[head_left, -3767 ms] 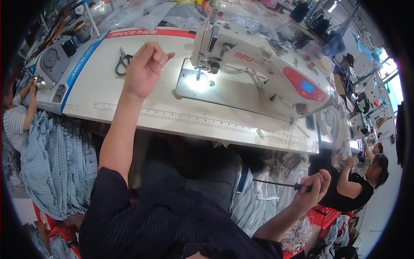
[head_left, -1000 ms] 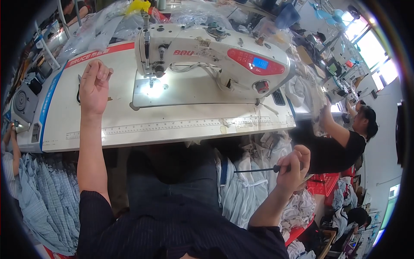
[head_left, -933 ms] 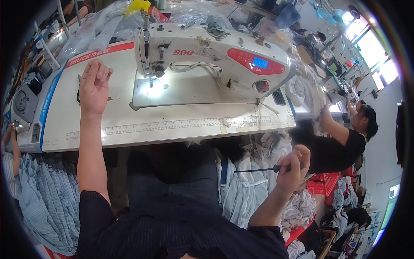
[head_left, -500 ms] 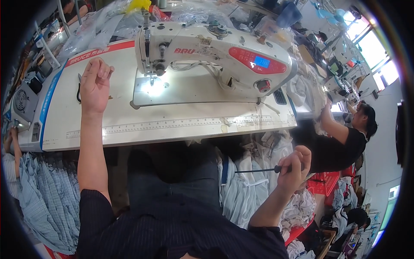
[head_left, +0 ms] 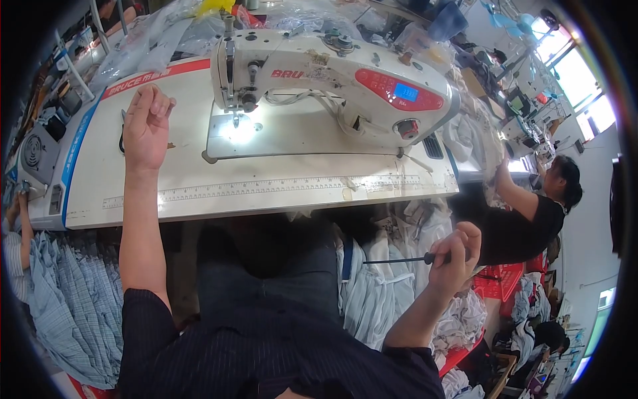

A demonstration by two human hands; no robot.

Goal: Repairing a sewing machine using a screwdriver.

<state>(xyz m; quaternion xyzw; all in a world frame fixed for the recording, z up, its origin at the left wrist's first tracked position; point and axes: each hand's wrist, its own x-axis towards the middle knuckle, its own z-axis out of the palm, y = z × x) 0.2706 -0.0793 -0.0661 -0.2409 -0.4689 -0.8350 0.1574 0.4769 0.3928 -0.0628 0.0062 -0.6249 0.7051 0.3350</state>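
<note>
My left hand (head_left: 147, 123) is raised over the left part of a white sewing machine table (head_left: 286, 193). Its fingers are curled together, and whatever they hold, if anything, is hidden. Beside that hand lies a dark-handled tool (head_left: 122, 141), mostly covered by it. To the right stands a white sewing machine (head_left: 319, 73) with a lit needle area and a red control panel (head_left: 401, 92). In front of the table's right end, my right hand (head_left: 456, 256) grips a screwdriver (head_left: 399, 260) by its dark handle, the thin shaft pointing left above white cloth.
A printed ruler strip (head_left: 266, 185) runs along the table's front. Pale white garments (head_left: 379, 286) hang at my right, and blue checked fabric (head_left: 70, 312) is heaped at the left. A co-worker (head_left: 531, 213) sits at the right, near a red basket (head_left: 498, 282). Plastic bags (head_left: 179, 43) lie behind.
The machine and table have shifted very slightly in the view. Both hands keep nearly the same pose, the right one still gripping the screwdriver.
</note>
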